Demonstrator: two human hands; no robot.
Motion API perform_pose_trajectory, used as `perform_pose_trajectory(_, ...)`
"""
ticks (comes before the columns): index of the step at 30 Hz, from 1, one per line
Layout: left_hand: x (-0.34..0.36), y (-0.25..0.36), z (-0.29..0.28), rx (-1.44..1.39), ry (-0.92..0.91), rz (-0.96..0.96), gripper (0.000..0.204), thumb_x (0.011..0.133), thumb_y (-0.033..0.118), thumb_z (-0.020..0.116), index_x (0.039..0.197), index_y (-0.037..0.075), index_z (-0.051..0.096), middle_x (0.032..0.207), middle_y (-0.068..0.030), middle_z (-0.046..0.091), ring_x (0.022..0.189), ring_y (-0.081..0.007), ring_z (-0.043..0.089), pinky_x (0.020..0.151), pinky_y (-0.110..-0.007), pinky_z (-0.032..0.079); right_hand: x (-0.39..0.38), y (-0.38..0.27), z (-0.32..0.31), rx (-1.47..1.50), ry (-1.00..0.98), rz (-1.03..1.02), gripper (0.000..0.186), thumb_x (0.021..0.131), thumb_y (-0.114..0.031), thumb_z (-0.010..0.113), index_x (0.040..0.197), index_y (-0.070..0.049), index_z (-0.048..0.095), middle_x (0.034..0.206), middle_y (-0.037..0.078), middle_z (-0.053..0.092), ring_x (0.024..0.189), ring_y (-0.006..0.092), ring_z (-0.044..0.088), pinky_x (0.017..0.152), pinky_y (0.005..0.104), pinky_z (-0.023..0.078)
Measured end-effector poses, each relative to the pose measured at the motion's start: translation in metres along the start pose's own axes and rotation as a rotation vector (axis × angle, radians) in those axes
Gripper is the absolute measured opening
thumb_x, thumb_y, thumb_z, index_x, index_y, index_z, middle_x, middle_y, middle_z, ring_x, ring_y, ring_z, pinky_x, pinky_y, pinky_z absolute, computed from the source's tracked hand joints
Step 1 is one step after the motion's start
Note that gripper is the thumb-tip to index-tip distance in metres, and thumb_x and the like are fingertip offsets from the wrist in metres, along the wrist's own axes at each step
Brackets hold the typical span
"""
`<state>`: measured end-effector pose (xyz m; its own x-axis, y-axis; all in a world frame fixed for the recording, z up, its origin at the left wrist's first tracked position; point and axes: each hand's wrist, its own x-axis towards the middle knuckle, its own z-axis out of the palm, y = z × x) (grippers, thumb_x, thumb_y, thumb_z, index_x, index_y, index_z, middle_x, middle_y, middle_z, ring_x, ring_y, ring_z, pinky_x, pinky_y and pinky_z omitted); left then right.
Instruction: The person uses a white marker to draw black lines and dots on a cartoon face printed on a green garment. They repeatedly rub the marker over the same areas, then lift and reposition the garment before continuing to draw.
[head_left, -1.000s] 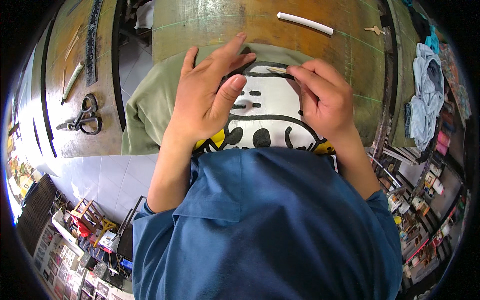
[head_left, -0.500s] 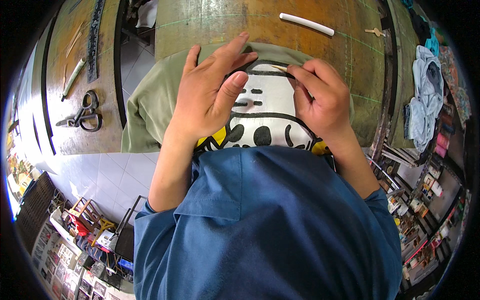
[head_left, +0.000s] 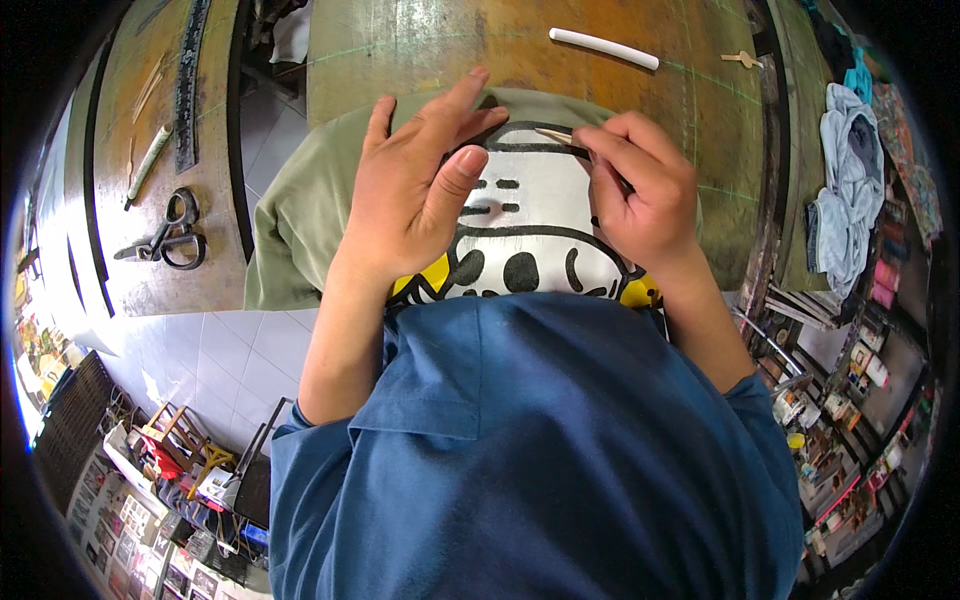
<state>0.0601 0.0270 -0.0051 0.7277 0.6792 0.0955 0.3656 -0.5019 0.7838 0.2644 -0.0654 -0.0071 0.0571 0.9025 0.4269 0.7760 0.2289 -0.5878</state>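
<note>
An olive-green cloth (head_left: 300, 215), looking like a garment, lies spread over the table in front of me. It bears a large white, black and yellow cartoon print (head_left: 550, 195). My left hand (head_left: 405, 195) rests over the print's left side and the cloth, fingers spread, holding nothing. Between the thumb and fingers of my right hand (head_left: 648, 190) is a thin pointed wooden stick (head_left: 556, 134). Its tip points left at the black outline along the print's top edge. The print's lower end is hidden by my shirt.
Beyond the cloth lie a white tube (head_left: 603, 48) and a small wooden piece (head_left: 741, 60). On the left table are black scissors (head_left: 165, 235), a pen-like tool (head_left: 148, 167), thin sticks (head_left: 148, 88) and a dark ruler (head_left: 190, 85). Light-blue clothes (head_left: 850, 190) are heaped at right.
The whole view has shifted slightly, moving the table things a little left in the picture. My right hand still holds the stick at the black outline; a bit more of it shows.
</note>
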Motion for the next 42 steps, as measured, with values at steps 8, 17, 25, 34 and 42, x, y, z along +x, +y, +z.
perform_pose_trajectory(8,-0.011,0.0,-0.015,-1.16,0.119,0.058,0.09,0.094,0.065,0.009,0.14,-0.01,0.031,0.136,-0.025,0.047,0.13,-0.0335,0.042,0.112,-0.041,0.022,0.009,-0.015,-0.013,0.512,0.114,0.359,0.015,0.086,0.001,0.059,0.099,0.001,0.065,0.083,0.011,0.062,0.073,0.0169,0.061,0.064,0.0267,0.048)
perform_pose_trajectory(17,-0.011,0.046,-0.01,-1.923,-0.061,-0.136,0.127,0.068,0.094,0.011,0.147,-0.006,0.013,0.153,-0.0123,0.022,0.14,-0.0234,0.019,0.112,-0.048,0.017,0.039,-0.049,0.005,0.255,0.172,-0.038,0.017,0.081,0.005,0.06,0.097,0.001,0.064,0.081,0.014,0.064,0.069,0.0249,0.064,0.06,0.031,0.051)
perform_pose_trajectory(25,-0.015,0.048,-0.015,-1.952,-0.058,-0.129,0.13,0.066,0.095,0.012,0.147,-0.006,0.012,0.155,-0.0111,0.017,0.139,-0.0221,0.019,0.111,-0.048,0.017,0.037,-0.054,0.007,0.283,0.172,-0.022,0.018,0.08,0.005,0.06,0.096,0.0,0.064,0.082,0.015,0.064,0.069,0.0287,0.064,0.059,0.0331,0.05)
perform_pose_trajectory(34,-0.023,0.053,-0.01,-1.229,0.113,-0.093,0.131,0.065,0.094,0.0,0.147,-0.006,0.016,0.158,-0.0155,0.001,0.144,-0.0251,0.008,0.113,-0.045,0.009,0.033,-0.056,0.007,0.176,0.122,-0.05,0.024,0.076,0.006,0.061,0.099,-0.001,0.065,0.086,0.015,0.065,0.074,0.0288,0.065,0.064,0.035,0.052)
perform_pose_trajectory(42,-0.024,0.059,-0.017,-0.743,0.034,-0.107,0.139,0.056,0.099,0.002,0.146,-0.005,0.02,0.157,-0.0192,-0.002,0.145,-0.0274,0.0,0.113,-0.045,0.005,0.033,-0.057,-0.001,0.2,0.052,-0.026,0.023,0.078,0.008,0.06,0.099,0.002,0.066,0.08,0.013,0.065,0.07,0.0235,0.065,0.062,0.0298,0.051)
